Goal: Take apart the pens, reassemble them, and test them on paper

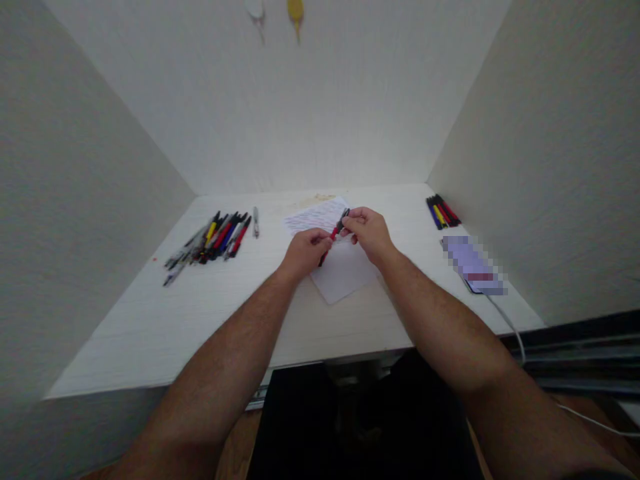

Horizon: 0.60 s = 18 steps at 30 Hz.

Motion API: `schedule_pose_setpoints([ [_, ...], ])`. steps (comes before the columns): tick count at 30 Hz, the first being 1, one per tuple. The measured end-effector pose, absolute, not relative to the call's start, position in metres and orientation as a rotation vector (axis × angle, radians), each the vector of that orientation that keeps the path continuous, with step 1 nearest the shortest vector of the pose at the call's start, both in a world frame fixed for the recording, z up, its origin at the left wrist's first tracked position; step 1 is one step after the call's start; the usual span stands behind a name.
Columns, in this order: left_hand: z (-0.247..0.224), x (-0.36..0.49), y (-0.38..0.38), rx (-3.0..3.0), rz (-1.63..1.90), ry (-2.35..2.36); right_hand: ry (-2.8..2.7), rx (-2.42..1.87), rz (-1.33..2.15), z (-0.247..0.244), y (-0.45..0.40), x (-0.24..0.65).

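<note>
A red and black pen (334, 233) is held at a slant between both hands, above sheets of paper. My left hand (307, 252) has its fingers closed round the pen's lower part. Near the upper black end, my right hand (367, 231) pinches the same pen. Under the hands lies a blank white paper (345, 273), and behind it a sheet covered with handwritten lines (313, 215). The fingers hide part of the pen.
A loose pile of several pens (215, 240) lies on the white table (200, 320) at left, with one clear pen (256, 222) beside it. Grouped pens (443, 212) and a phone (473, 265) with a cable are at right. Walls enclose the table's back and sides.
</note>
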<state>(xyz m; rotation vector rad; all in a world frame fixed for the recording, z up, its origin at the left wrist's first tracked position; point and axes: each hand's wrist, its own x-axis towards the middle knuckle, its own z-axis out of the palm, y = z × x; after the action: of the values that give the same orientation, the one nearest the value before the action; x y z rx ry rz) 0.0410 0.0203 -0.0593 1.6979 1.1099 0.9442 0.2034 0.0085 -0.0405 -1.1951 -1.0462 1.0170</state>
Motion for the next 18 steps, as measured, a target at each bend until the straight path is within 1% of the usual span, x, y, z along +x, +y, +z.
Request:
schedule_pose_setpoints([
  [10,-0.061,0.042,0.021,1.663,0.966,1.122,-1.027,-1.176,1.012,-0.04,0.011,0.204],
  [14,-0.063,0.039,0.022,1.747,0.943,1.146,-0.859,-1.204,0.875,-0.035,0.013,0.211],
  [18,-0.063,0.038,0.021,1.758,0.913,1.156,-0.687,-1.145,0.783,-0.032,0.018,0.223],
])
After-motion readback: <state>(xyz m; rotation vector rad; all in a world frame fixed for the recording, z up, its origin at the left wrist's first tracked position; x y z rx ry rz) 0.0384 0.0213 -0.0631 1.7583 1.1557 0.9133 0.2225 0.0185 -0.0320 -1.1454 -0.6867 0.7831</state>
